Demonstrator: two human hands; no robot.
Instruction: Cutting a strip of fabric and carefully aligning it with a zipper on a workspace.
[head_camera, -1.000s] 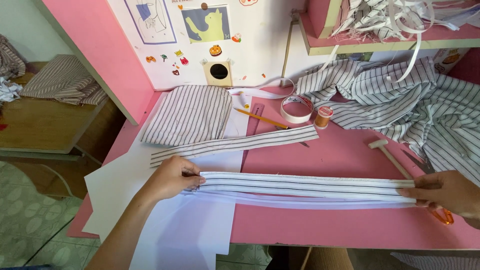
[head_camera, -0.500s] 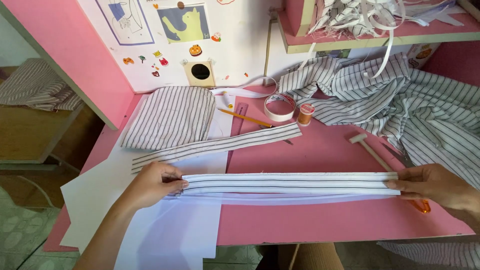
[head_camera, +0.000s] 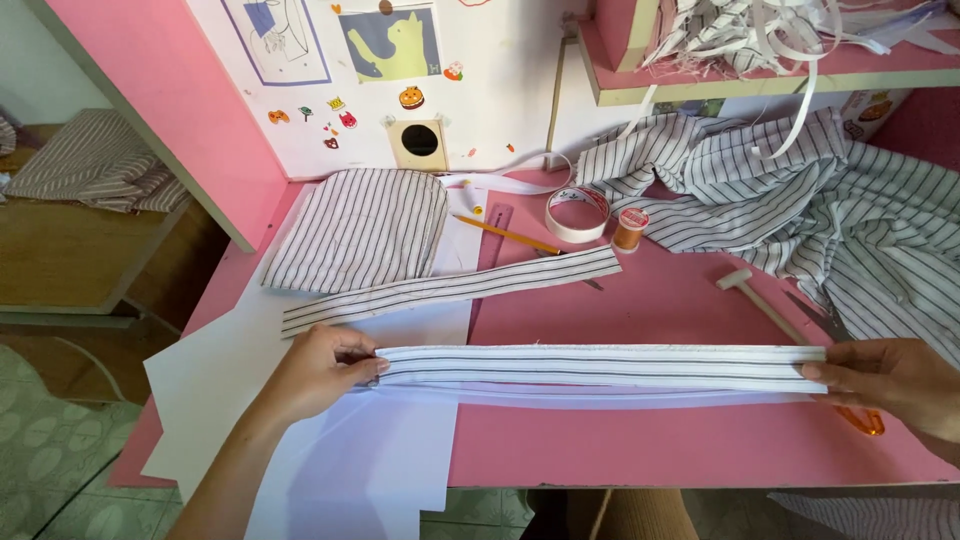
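1. A long striped fabric band (head_camera: 600, 366) is held stretched flat across the pink bench (head_camera: 660, 300), one end pinched under the fingers of the left hand (head_camera: 318, 372), the other clamped by the right hand (head_camera: 885, 383).
2. Compared with a second ago, the band has been drawn straighter and level, and the right hand has been brought further in onto its end; the layers appear to have been aligned edge to edge.
3. White paper sheets (head_camera: 330, 470) are lain under the band's left part.
4. A second striped strip (head_camera: 450, 290) is left just beyond, apart from the hands.
5. Further back, a curved striped piece (head_camera: 360, 228), pencil (head_camera: 505, 235), tape roll (head_camera: 577, 213), thread spool (head_camera: 629, 229) and a small hammer (head_camera: 765, 305) are seen.
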